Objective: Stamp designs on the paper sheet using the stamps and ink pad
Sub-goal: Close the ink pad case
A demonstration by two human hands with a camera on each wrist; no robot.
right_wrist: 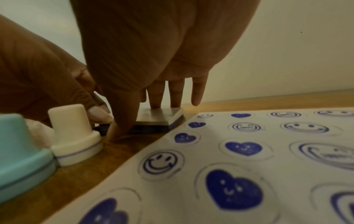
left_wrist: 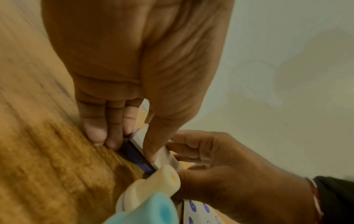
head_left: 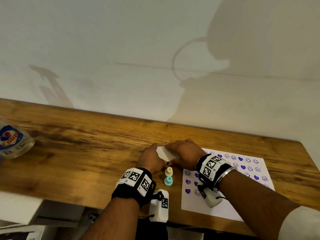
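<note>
A small ink pad [head_left: 166, 154] with a white lid [left_wrist: 168, 157] over a dark blue base [left_wrist: 136, 156] lies on the wooden table [head_left: 86, 144]. My left hand [head_left: 158, 154] grips its left end, fingers curled against the side and thumb on the lid. My right hand [head_left: 173, 153] holds the right end, fingers [right_wrist: 157, 104] on top and thumb at the near edge. A cream stamp [head_left: 168, 171] and a teal stamp [head_left: 168, 181] stand upright just in front. The paper sheet [head_left: 216, 210] to the right carries several blue hearts and smileys.
A clear bottle [head_left: 12, 141] with a blue and red label stands at the table's far left. A pale wall runs right behind the table. The table's front edge is close under my wrists.
</note>
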